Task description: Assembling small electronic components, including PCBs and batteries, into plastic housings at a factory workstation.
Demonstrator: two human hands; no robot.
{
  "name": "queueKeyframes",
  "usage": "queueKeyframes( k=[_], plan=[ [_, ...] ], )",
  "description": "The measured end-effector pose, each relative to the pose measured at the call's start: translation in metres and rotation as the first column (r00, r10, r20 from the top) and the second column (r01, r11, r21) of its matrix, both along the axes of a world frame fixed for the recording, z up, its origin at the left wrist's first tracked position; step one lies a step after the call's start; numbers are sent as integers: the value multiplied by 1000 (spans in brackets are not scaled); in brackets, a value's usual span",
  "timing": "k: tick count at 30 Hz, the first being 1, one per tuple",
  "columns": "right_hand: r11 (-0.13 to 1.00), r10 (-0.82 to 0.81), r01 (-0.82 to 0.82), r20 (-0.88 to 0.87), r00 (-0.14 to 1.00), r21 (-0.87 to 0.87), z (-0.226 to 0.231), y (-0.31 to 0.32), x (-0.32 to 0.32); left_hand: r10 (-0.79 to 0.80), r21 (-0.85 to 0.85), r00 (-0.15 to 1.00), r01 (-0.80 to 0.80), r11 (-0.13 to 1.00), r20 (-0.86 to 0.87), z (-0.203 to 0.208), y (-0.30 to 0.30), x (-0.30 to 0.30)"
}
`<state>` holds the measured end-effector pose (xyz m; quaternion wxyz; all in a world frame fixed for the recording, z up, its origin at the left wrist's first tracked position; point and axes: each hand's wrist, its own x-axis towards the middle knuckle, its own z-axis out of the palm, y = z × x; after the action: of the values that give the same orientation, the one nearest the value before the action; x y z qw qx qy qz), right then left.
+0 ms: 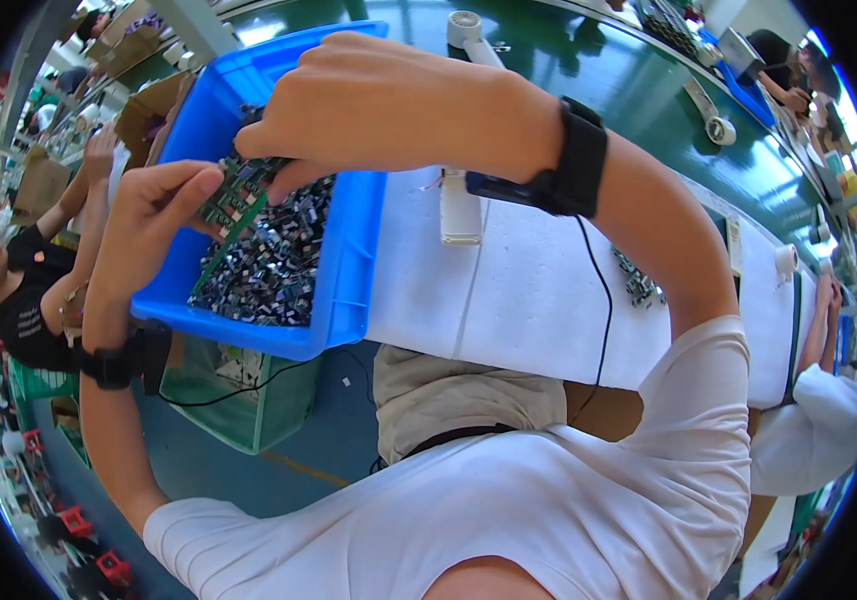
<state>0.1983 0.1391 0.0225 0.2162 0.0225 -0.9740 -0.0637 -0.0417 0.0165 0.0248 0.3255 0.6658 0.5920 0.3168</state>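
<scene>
Over a blue plastic bin [354, 290], both hands hold a green circuit board panel [234, 205]. My left hand [154, 215] pinches its left side between thumb and fingers. From above, my right hand [334, 110] reaches across and grips the upper right part of the same panel, hiding some of it. Below them, many small circuit board pieces [279, 260] lie heaped in the bin. A narrow green strip [224, 255] slants down over this heap from beneath the panel; whether it is joined to the panel I cannot tell.
White sheeting [429, 300] covers the near worktop. A white rectangular housing [462, 215] lies right of the bin, with loose circuit pieces [639, 280] farther right. A green crate [259, 410] stands below. Black cables hang from both wrist bands. A co-worker [34, 280] is at left.
</scene>
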Motion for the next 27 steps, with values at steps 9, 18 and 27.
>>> queueKeyframes(
  k=[9,18,27],
  plan=[
    [875,172,-38,-236,956,482,-21,0,-5,-43,-236,959,112,965,281,-10,10,-14],
    [946,82,-29,-152,985,323,-17,2,-6,0,-139,996,13,990,94,-19,8,-19],
    [987,-82,81,-1,997,-141,-11,-4,-21,36,48,998,-39,998,60,-1,-16,63]
  ],
)
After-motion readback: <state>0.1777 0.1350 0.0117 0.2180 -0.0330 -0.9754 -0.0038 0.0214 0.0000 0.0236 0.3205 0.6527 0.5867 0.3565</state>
